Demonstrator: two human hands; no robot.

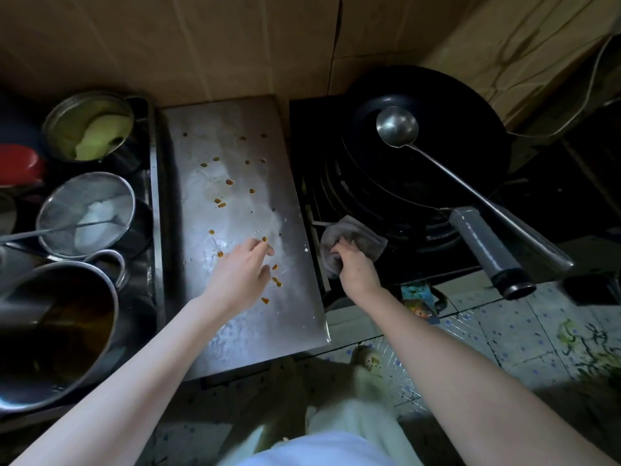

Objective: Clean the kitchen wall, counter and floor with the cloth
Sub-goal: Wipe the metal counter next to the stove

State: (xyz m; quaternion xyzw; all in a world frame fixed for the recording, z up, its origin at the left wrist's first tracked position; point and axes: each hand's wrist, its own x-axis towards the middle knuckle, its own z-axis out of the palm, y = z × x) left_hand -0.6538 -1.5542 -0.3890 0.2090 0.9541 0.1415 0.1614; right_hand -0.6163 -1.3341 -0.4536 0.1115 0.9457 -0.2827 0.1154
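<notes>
One crumpled grey cloth (357, 237) (towel-like) tight in the right hand (356, 269); left hand (240, 270) slack, empty.

grey folded cloth (356, 238): near corner hidden inside the gripping right hand (356, 269). large round steel pot of dark liquid (116, 307): cut by the left edge. red rounded object (20, 163): cut by the left edge, kind not determinable. pale trousers (353, 428): blurred. forearms (470, 375): both run off the bottom edge. black gas stove (336, 183): burner detail lost in shadow.
</notes>
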